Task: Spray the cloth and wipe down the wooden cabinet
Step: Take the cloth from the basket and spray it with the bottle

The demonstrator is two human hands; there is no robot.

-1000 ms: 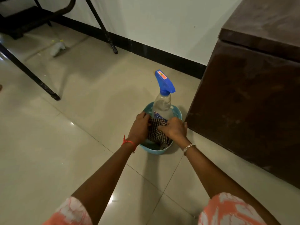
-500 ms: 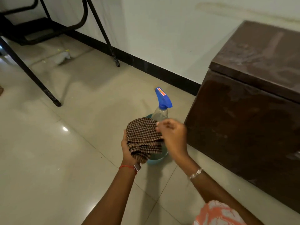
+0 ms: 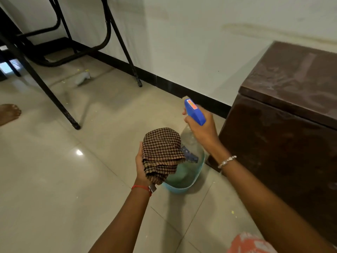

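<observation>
A folded brown checked cloth (image 3: 161,153) rests on my left hand (image 3: 141,166), which holds it from below at mid-height over the floor. My right hand (image 3: 202,127) grips the neck of a clear spray bottle (image 3: 191,141) with a blue trigger head (image 3: 194,111). The bottle is lifted and tilted just right of the cloth. The dark brown wooden cabinet (image 3: 284,125) stands at the right, its top dusty and streaked.
A light blue plastic basin (image 3: 184,186) sits on the tiled floor below the cloth, close to the cabinet's corner. Black metal table legs (image 3: 54,99) stand at the left. A bare foot (image 3: 9,112) shows at the left edge. A white wall with black skirting runs behind.
My left hand lifted the cloth out of the basin. My right hand let go of the cloth, took the spray bottle by its neck and raised it.
</observation>
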